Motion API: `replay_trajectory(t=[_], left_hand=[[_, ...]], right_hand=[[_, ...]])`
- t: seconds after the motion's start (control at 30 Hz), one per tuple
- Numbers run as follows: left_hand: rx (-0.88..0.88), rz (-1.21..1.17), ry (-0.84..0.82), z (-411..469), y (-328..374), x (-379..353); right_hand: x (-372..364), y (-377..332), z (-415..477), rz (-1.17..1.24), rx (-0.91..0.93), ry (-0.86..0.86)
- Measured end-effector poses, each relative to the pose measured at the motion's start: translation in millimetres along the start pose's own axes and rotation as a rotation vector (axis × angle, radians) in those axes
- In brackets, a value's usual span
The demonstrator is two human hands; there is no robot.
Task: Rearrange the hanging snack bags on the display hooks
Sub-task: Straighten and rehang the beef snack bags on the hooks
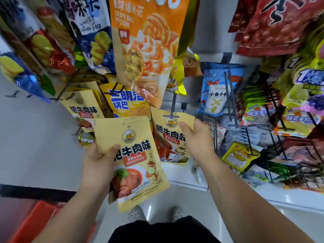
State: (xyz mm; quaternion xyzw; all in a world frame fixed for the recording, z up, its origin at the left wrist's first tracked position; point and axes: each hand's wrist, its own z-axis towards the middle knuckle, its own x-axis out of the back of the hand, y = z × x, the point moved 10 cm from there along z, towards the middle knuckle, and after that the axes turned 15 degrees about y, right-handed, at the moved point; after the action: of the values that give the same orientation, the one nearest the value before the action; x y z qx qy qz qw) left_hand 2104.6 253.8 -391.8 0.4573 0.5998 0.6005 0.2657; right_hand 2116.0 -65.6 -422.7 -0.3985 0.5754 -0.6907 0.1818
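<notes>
Stock in hand: stack of yellow beef-flavour bags (135,155), gripped at its left edge by left hand (95,160), thumb across the front, fingers behind; the stack is held free of the rack, below the hooks. Matching bag (166,137) at centre hook (173,104), its top just under the hook's end bar; whether its hole is threaded on the prong is not clear. Right hand (196,137) pinches that bag's upper right corner, thumb in front. Handling note: keep the top edge flat and square to the prong, slide the bag fully back, then feed the stack on singly. Orange popcorn bag (145,50) overhangs the hook and would likely snag, so work beneath it
</notes>
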Motion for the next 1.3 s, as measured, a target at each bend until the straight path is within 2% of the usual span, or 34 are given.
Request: replay_trajectory(t=[0.43,0.73,0.93,1.1,1.2,1.3], left_hand=[[0.046,0.016,0.049,0,-9,-8],[0.048,0.024,0.019,1,1,-10],[0.109,-0.021,0.01,-5,-3,-10],[0.103,-0.031,-0.005,-10,-1,-12],[0.107,-0.049,-0.008,-14,-1,-13],[0.105,-0.064,-0.018,-20,-2,-17]], right_hand=[[-2,-2,15,-0.039,0.007,0.016],[-25,-8,80,-0.009,-0.063,0.076],[-31,-8,106,-0.013,-0.119,0.125],[-24,0,93,-0.091,-0.12,0.103],[-11,7,69,-0.021,-0.138,0.126],[-15,15,25,0.033,-0.177,-0.022]])
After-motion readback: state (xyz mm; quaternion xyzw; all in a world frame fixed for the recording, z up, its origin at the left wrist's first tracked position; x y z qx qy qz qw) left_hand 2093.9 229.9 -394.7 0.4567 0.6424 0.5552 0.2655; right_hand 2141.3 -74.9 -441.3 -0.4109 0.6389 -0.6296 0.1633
